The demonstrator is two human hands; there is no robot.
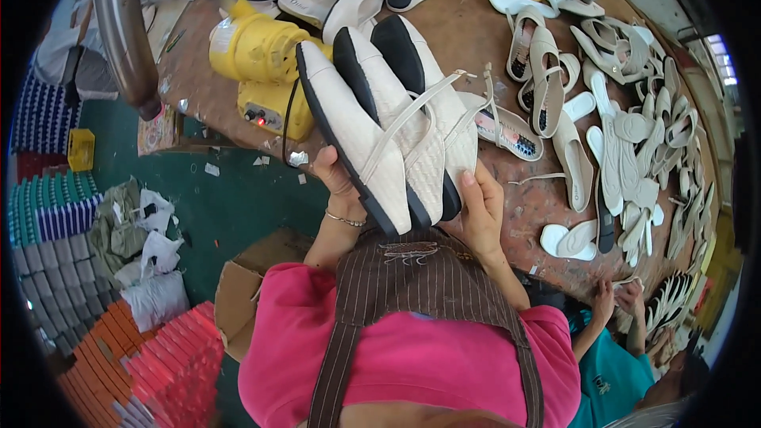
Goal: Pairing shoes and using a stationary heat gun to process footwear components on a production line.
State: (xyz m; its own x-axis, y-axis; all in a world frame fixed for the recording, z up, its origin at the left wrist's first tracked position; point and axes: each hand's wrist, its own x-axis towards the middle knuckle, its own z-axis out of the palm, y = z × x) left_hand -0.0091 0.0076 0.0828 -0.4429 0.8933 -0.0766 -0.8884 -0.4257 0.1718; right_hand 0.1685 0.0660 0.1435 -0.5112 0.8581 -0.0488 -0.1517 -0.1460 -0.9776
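Note:
Three cream flat shoes [345, 111] with black soles and thin straps are held side by side in front of my apron, toes pointing away and heels toward me. My left hand [341, 186] grips the outer side of the leftmost shoe near its heel, thumb up along the sole edge. At the other end of the group, my right hand [482, 206] closes on the rightmost shoe near its heel, thumb on the cream upper. The middle shoe, with a quilted heel part, is pressed between the other two. Some fingers of both hands are hidden behind the shoes.
A yellow machine [261, 47] with a metal nozzle [123, 40] stands at the table's left edge. Loose cream shoes [547, 83] and white insoles [571, 239] cover the right side. A co-worker's hands [618, 301] work at lower right. An open cardboard box [238, 309] sits below left.

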